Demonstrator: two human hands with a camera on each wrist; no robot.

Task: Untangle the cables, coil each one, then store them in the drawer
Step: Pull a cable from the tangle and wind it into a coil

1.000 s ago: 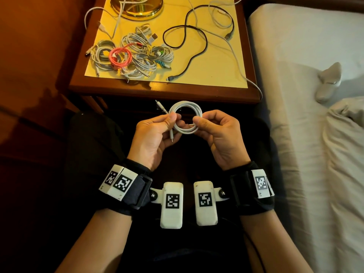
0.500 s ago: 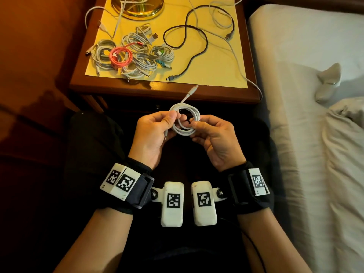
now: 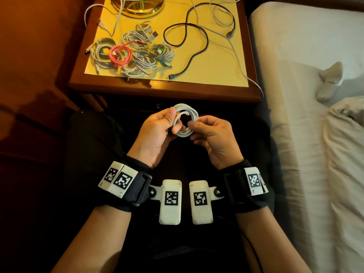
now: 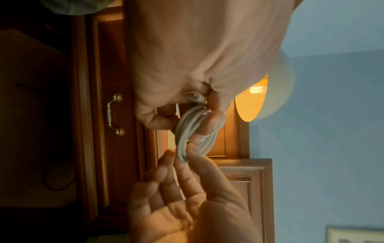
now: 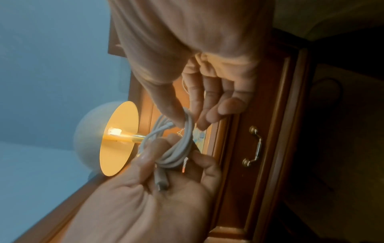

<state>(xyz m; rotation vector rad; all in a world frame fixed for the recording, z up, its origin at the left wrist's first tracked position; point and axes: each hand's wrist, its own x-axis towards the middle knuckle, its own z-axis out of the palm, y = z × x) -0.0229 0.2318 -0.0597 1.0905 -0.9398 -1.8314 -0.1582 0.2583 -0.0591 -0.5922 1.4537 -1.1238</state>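
A white cable coil [image 3: 185,115] hangs over my lap, in front of the nightstand. My left hand [image 3: 167,123] grips its left side, with a connector lying against the palm [image 5: 161,182]. My right hand [image 3: 199,125] pinches the coil's right side between thumb and forefinger; in the left wrist view the coil [image 4: 191,131] stands on edge between both hands. Several coiled cables [image 3: 130,52], one pink, lie heaped on the nightstand's left. A black cable [image 3: 197,42] and a white cable [image 3: 234,50] lie loose to the right. The drawer front, with its brass handle [image 4: 114,115], is closed.
A brass lamp base [image 3: 136,4] stands at the back of the nightstand [image 3: 157,89]. The loose white cable trails over the nightstand's right edge toward the bed [image 3: 305,134]. A dark wooden floor lies to the left.
The connector end that stuck up from the coil half a second ago no longer shows. The coil looks smaller and tighter, and both hands have closed in on it.
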